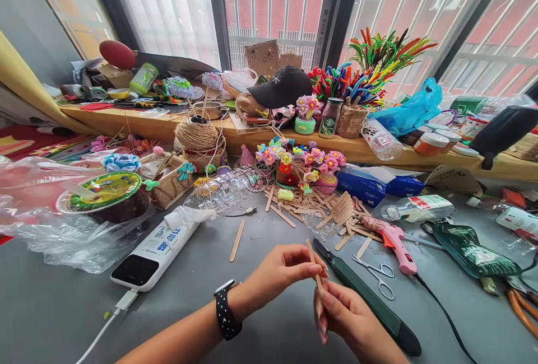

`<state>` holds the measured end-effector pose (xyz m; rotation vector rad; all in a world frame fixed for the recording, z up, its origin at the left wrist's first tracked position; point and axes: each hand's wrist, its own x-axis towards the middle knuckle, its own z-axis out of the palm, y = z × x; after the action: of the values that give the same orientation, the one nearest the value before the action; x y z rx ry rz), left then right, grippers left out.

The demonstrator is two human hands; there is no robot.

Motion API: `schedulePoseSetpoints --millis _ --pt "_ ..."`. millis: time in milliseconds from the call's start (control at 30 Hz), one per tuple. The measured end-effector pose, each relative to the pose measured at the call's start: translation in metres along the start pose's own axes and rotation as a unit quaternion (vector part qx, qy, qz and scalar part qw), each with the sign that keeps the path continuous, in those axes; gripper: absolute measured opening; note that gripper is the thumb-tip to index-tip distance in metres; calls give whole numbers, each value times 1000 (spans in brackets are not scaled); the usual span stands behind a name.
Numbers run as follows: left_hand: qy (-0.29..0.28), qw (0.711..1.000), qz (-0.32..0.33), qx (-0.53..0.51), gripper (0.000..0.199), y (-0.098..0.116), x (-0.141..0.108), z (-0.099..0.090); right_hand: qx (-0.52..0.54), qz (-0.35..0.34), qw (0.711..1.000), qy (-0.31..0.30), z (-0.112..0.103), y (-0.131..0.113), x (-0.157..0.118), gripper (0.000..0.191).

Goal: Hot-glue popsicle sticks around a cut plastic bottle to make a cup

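Observation:
A wooden craft stick stands tilted between my two hands. My left hand, with a dotted watch strap on the wrist, pinches its upper part between thumb and fingers. Lower down, my right hand grips the same stick, and its fingers hide the bottom end. Close behind my right hand lies a long dark green utility knife. Small metal scissors rest to its right. One loose craft stick lies alone on the grey table, left of my hands.
A heap of craft sticks spreads behind my hands. At right are a pink glue gun with a black cord and a green pouch. A white power bank with a cable and a lidded bowl stand left. Jute twine sits behind.

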<state>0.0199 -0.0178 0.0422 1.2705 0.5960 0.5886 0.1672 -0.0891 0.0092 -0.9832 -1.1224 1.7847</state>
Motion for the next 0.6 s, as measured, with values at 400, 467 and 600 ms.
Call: schedulePoseSetpoints --millis 400,467,600 --pt "-9 984 -71 163 32 -2 -4 -3 -18 -41 993 113 -16 -2 12 50" --pt "-40 975 -49 215 30 -1 -5 -2 -47 -40 991 119 -15 -5 11 48" --pt "-76 970 -25 230 32 0 -7 1 -112 -34 985 128 -13 -6 10 43"
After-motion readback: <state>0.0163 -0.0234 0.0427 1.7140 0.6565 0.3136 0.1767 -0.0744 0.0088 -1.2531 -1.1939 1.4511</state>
